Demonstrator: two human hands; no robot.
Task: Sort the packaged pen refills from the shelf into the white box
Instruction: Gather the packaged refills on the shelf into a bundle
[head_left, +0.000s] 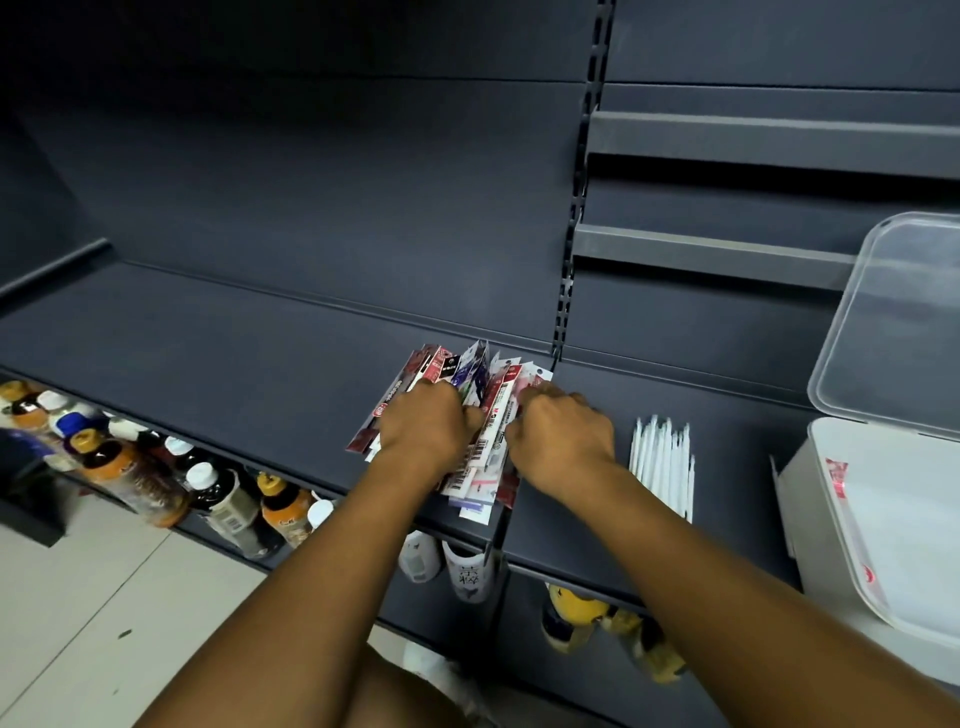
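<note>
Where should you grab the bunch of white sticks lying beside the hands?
Probably around the middle of the white sticks, coming from above with fingers down both long sides. They lie flat on the shelf, loose, side by side, so pinching one end would likely spill them.

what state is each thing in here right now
packaged pen refills, piled on the shelf under both hands
left hand, gripping the pile
right hand, gripping the pile
white box, open
clear lid, tilted up
white sticks, lying flat, untouched
</note>
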